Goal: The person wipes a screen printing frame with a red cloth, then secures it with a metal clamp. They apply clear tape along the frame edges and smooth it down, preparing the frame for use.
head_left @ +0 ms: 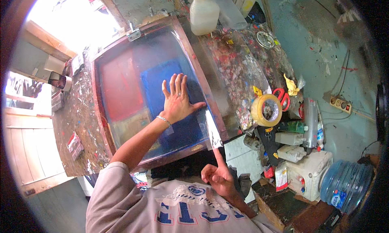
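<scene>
A wooden-framed printing screen lies tilted on the worktable, its mesh marked with red, blue and yellowish areas. My left hand is spread flat over the blue area, fingers apart, a bracelet at the wrist. Along the frame's right edge, near its lower corner, runs a strip of clear shiny tape. My right hand is below that corner, index finger stretched up to the strip's lower end, the other fingers loosely curled with nothing visible in them. A metal hinge clamp grips the frame's far edge.
Right of the screen, the paint-spattered tabletop bears a roll of clear tape, red-handled scissors and a whitish jug. Farther right stand a blue water bottle and a white container. A power strip hangs on the wall.
</scene>
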The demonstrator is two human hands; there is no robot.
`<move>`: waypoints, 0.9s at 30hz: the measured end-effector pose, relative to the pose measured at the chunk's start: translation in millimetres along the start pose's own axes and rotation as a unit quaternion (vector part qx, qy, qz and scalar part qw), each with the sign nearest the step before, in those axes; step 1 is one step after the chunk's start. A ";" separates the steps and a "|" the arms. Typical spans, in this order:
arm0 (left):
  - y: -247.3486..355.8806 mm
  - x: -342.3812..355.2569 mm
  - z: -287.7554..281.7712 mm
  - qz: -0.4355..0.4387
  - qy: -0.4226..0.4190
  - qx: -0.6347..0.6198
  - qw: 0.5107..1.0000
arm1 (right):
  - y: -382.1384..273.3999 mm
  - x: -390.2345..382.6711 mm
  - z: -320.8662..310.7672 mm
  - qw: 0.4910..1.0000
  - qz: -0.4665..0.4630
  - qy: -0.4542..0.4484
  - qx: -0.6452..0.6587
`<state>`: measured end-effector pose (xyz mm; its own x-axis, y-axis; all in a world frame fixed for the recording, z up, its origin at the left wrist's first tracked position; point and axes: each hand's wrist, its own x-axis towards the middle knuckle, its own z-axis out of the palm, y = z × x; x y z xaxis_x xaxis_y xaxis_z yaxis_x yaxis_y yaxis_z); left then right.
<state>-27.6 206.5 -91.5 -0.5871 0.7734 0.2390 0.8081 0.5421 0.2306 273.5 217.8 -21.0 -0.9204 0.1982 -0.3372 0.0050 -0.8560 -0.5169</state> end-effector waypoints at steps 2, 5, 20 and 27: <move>6.2 -6.5 -5.0 0.022 -0.041 -0.010 0.999 | -2.5 2.2 3.3 1.000 0.005 0.004 -0.016; -1.1 0.0 -10.1 0.007 -0.001 -0.030 1.000 | -3.7 2.9 5.9 1.000 0.003 0.009 -0.029; -24.2 6.7 -16.6 0.013 0.039 -0.047 0.998 | 1.1 -0.9 -3.6 0.999 -0.002 0.050 -0.010; -100.3 132.3 -3.7 -0.100 0.024 0.068 0.992 | -3.6 -4.5 -9.6 0.999 0.005 0.048 0.012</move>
<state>-186.5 253.3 -79.5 -0.7357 0.6308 0.2468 0.6721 0.7251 0.1500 281.3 224.7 -25.2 -0.8786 0.2330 -0.4169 0.0036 -0.8697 -0.4936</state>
